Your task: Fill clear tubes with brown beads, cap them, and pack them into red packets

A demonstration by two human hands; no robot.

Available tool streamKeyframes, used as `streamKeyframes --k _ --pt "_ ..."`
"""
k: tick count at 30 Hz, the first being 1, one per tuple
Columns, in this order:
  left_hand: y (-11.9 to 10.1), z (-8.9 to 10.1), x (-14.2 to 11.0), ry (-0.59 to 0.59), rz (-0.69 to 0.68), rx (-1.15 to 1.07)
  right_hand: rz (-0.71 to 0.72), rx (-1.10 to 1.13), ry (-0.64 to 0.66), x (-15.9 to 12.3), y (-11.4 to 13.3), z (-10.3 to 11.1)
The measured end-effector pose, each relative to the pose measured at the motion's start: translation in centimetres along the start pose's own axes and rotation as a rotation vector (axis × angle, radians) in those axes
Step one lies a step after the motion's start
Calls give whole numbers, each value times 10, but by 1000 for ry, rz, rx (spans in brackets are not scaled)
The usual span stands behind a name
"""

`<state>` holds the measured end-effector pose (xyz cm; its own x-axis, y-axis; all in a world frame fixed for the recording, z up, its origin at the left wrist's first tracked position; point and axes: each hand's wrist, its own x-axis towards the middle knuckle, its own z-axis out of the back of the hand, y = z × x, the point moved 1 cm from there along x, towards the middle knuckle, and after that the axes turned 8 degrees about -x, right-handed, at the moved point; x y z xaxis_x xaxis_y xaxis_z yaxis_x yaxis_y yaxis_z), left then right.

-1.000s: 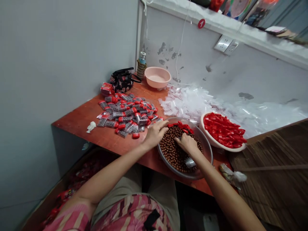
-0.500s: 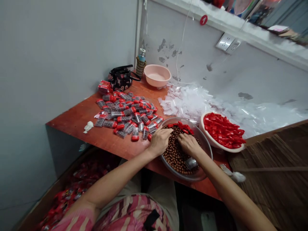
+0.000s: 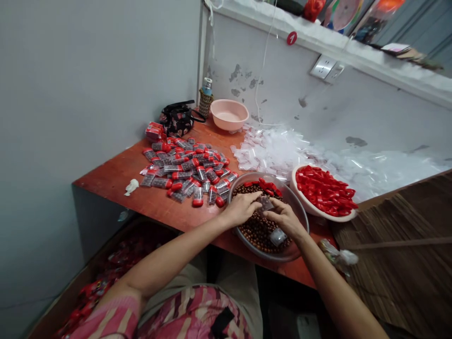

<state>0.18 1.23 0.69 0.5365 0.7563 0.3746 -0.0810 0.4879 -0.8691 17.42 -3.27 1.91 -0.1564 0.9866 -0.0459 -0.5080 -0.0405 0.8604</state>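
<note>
The right hand (image 3: pixel 284 221) pinches a small clear plastic bag (image 3: pixel 265 203) at its eleven o'clock; the half-open left hand (image 3: pixel 242 209) holds nothing, resting over smooth round brown beads (image 3: pixel 259 238) in a shiny bowl (image 3: pixel 295 200).

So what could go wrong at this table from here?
The bowl of brown beads sits near the front edge of the table, so a bump from the left hand or right hand might spill beads onto the floor. Red caps lying on the beads could get mixed in. The filled tubes are loosely heaped, so one could perhaps roll off.
</note>
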Motion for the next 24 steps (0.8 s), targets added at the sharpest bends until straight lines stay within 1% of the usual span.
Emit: streamKeyframes --k 3,7,11,14,20,22,24 --pt "-1 -6 6 68 53 -173 -11 45 -60 -5 -4 -1" --pt "7 -12 10 95 122 -385 28 -27 -150 -12 -5 7" --pt "10 -14 10 149 188 -550 136 -292 -178 -20 6 18" --pt "9 -14 10 165 200 -592 160 -418 -153 -23 12 21" --pt "8 -13 9 163 246 -702 143 -405 -155 -18 14 19" --pt "7 -13 9 169 314 -817 143 -381 -153 -16 18 19" --pt "6 -13 8 181 411 -975 129 -295 -169 -14 22 20"
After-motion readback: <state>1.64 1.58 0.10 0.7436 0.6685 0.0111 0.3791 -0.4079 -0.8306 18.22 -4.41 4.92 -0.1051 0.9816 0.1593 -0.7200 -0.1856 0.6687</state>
